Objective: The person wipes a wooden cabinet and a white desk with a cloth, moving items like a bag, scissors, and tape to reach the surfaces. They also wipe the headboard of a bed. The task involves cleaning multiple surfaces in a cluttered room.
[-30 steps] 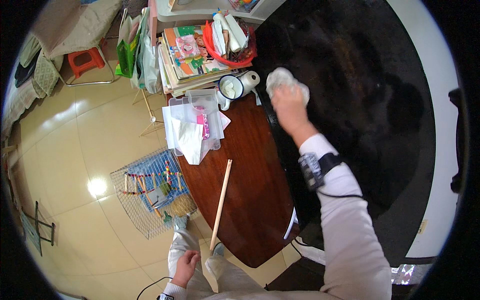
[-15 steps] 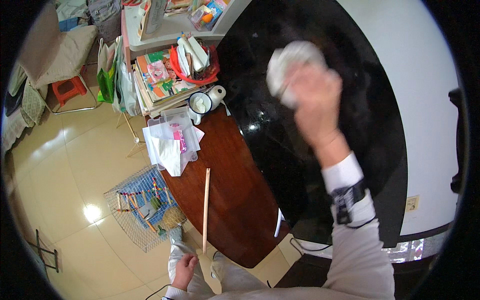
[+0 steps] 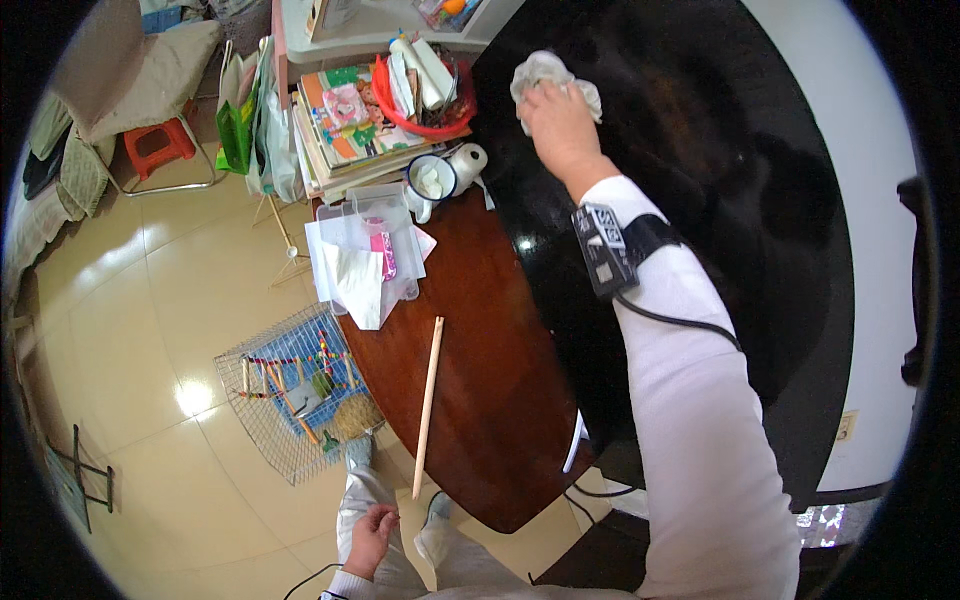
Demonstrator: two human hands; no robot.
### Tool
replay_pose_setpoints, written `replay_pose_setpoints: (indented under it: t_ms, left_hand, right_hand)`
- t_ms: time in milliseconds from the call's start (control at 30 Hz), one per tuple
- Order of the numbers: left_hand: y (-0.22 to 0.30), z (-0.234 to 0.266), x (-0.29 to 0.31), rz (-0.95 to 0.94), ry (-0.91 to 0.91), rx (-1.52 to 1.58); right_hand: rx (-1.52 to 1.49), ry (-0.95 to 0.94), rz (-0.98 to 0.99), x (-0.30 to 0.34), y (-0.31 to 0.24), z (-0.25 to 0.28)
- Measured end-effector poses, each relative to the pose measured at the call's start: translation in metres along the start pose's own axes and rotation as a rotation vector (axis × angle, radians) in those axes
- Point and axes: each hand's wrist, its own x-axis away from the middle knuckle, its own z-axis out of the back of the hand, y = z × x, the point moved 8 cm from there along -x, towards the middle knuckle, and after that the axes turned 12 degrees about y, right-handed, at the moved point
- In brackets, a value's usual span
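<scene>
Fingers [image 3: 541, 96] of the right hand [image 3: 566, 136], half-curled, around a white cloth [image 3: 541, 68].

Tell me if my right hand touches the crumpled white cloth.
Touching: the head view shows your right hand on the crumpled white cloth, no gap visible.

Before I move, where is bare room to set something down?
The brown table's middle is bare between the wooden stick and the black surface. That surface looks bare right of the white cloth under the right hand. Crowded: the table's far end, around clear box, mug and books.
</scene>
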Motion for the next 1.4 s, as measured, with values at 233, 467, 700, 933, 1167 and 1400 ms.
replay_pose_setpoints:
  t_ms: [233,467,700,933,1167,1400]
  left_hand:
    - [0.000,-0.004,0.002,-0.018,-0.007,0.012]
    - [0.006,0.002,-0.004,0.006,-0.003,0.004]
    - [-0.001,0.000,-0.011,0.004,0.010,-0.002]
    - [-0.012,0.007,-0.012,0.054,0.021,0.056]
    - [0.006,0.011,-0.013,0.045,0.011,0.008]
    - [0.001,-0.001,-0.004,0.053,-0.018,0.034]
  right_hand:
    - [-0.177,-0.603,0.361,0.192,-0.135,0.018]
    - [-0.263,-0.163,0.013,0.108,-0.047,0.085]
    - [0.185,0.263,-0.194,-0.082,0.114,0.078]
    - [0.050,-0.127,0.091,-0.017,-0.015,-0.029]
    - [-0.124,-0.287,0.212,0.085,-0.092,-0.017]
    - [-0.241,-0.469,0.276,0.177,-0.142,0.001]
